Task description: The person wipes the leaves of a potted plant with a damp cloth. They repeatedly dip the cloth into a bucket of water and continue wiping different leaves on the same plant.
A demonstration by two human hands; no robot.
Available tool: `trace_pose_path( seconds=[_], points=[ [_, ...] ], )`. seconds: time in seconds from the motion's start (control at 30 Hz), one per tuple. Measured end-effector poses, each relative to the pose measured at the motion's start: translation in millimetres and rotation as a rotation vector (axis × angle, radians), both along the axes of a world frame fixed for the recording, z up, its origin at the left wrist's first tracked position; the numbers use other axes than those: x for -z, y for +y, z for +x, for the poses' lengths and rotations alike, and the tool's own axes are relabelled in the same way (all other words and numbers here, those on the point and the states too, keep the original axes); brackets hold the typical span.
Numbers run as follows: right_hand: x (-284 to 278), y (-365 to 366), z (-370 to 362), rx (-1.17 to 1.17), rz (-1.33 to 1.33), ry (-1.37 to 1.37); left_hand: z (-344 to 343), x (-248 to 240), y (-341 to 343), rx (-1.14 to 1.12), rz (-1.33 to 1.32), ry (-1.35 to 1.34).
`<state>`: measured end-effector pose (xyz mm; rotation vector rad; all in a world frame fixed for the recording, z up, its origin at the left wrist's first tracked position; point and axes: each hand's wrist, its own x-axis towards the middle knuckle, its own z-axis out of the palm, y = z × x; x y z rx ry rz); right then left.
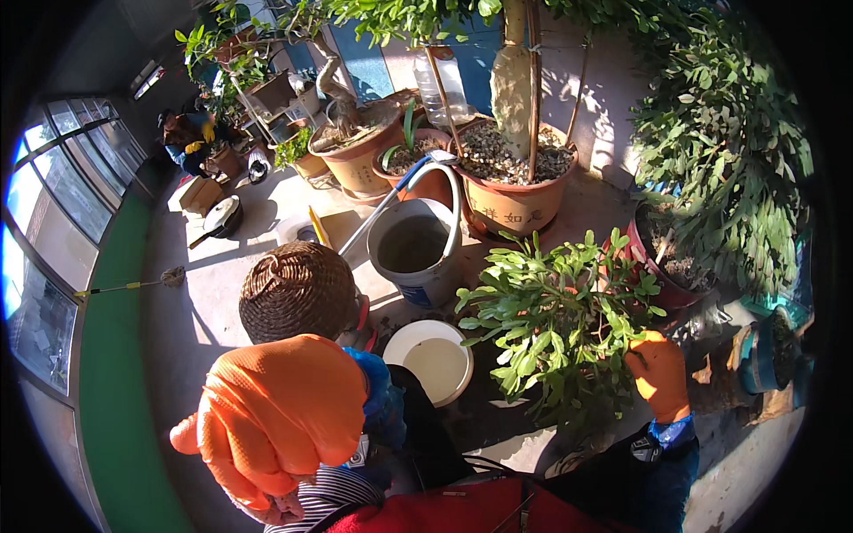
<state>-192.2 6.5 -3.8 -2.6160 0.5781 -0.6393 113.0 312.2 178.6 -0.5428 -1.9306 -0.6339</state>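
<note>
My left hand (280, 417), in an orange rubber glove, is raised close to the view. Its fingers are curled in, and what they hold, if anything, is hidden. At the right, my right hand (657, 375), gloved the same way, is closed at the edge of a bushy green plant (555, 324) with flat, jointed leaves. Its fingertips are partly hidden against the leaves. The plant seems to sit in a red pot, mostly covered by foliage. Left of the plant is a white basin (460, 391) with cloudy liquid; a brown woven domed object (298, 289) is beyond my left hand.
A grey bucket (386, 253) of dark water with a hose over its rim stands behind the basin. Large potted plants, among them a thick-trunked one in a terracotta pot (484, 200), line the wall. A hanging plant (729, 151) fills the right. Another person (182, 138) crouches far left.
</note>
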Motion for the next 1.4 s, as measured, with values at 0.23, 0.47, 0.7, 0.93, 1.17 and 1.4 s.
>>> trace_pose_path(
  seconds=[0.23,0.47,0.7,0.93,1.17,1.4],
  points=[
    [22,-16,-16,0.194,-0.113,-0.155,13,0,-49,0.014,0.233,-0.047],
    [16,-14,-7,0.237,-0.028,-0.268,9,7,-49,-0.047,0.141,-0.094],
    [21,-8,8,0.182,-0.252,-0.139,15,7,-38,-0.112,0.057,-0.053],
    [41,-17,15,0.188,-0.243,-0.166,16,16,-44,-0.134,0.140,-0.092],
    [51,-29,14,0.369,-0.210,0.141,23,26,-54,-0.152,0.274,-0.084],
    [37,-16,18,0.372,-0.212,-0.183,31,52,-75,-0.174,0.464,0.050]
  ],
)
